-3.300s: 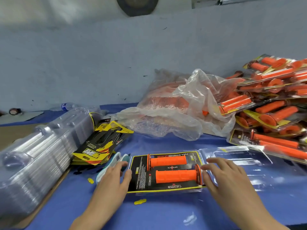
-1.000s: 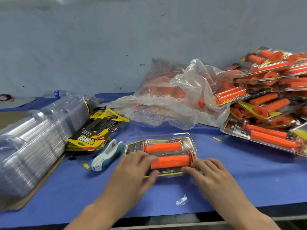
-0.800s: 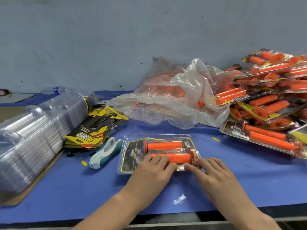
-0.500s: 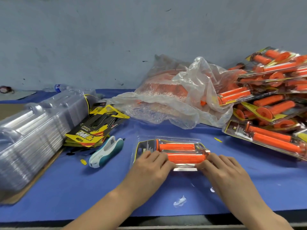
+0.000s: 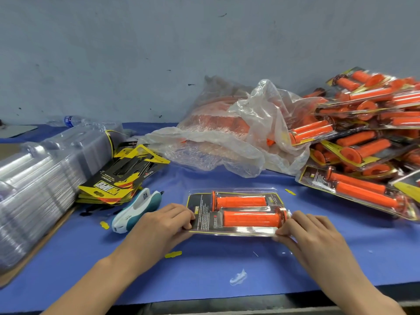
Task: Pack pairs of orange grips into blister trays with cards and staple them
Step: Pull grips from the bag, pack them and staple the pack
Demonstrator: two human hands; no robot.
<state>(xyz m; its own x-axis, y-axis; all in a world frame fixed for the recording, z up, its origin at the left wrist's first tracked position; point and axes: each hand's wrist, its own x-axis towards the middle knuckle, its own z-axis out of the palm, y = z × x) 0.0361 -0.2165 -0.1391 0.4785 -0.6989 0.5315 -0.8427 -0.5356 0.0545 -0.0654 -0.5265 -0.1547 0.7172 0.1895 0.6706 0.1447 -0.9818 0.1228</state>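
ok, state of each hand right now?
Left hand: pinches the pack at its left edge.
Right hand: pinches the pack at its right end.

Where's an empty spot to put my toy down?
Bare blue cloth lies at the edge between left hand and right hand, and right of the pack in front of the pile. Crowded left: trays, cards, stapler. The bag fills the back.

One head-worn wide-angle camera looks forward and down from close above the blue cloth-covered counter [image 5: 204,276], facing the grey-blue painted wall [image 5: 159,53] filling the upper part of the frame.
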